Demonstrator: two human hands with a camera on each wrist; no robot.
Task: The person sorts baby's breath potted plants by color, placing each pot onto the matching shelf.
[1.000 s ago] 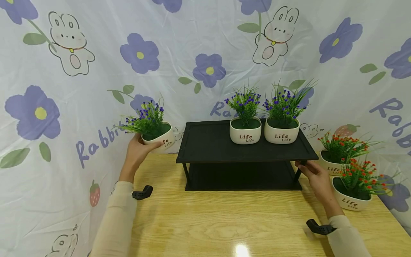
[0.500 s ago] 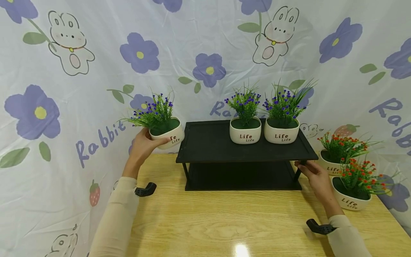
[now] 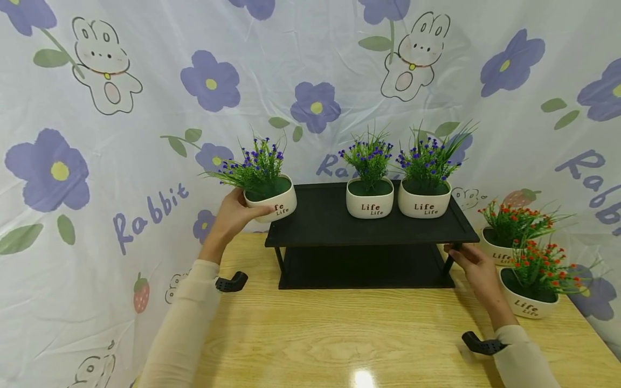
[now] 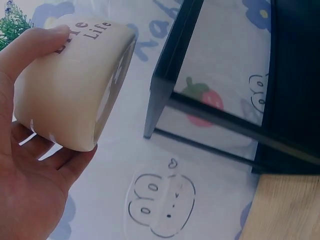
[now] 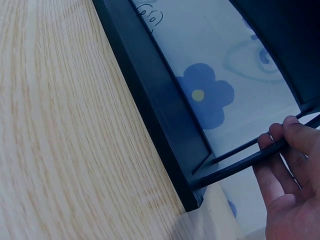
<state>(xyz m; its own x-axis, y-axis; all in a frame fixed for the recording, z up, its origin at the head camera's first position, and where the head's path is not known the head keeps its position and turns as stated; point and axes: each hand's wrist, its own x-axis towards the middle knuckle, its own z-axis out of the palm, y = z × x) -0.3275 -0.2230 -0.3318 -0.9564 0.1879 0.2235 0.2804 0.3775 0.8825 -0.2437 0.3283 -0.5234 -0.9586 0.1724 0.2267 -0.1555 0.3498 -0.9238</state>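
Observation:
My left hand (image 3: 235, 216) holds a white "Life" flowerpot (image 3: 287, 203) of purple flowers by its left side, thumb across the front. This pot tilts slightly at the left end of the black two-tier shelf (image 3: 320, 229). In the left wrist view, the fingers (image 4: 75, 165) reach under the pot (image 4: 65, 95), and its base is apart from the shelf. My right hand (image 3: 477, 272) grips the shelf's right front post (image 5: 240, 167), its fingers curled round it in the right wrist view. Two more purple-flowered pots, a middle one (image 3: 370, 206) and a right one (image 3: 424, 205), stand upright on the top tier.
Two white pots of orange-red flowers, a rear one (image 3: 502, 252) and a front one (image 3: 529, 300), stand on the wooden table (image 3: 335, 334) right of the shelf. A printed rabbit-and-flower cloth (image 3: 271, 48) hangs behind. Both wrists wear black camera mounts.
My left hand has carried its flowerpot rightward and slightly up, from beside the shelf to over its left end; the pot tilts less. My right hand has stayed on the post.

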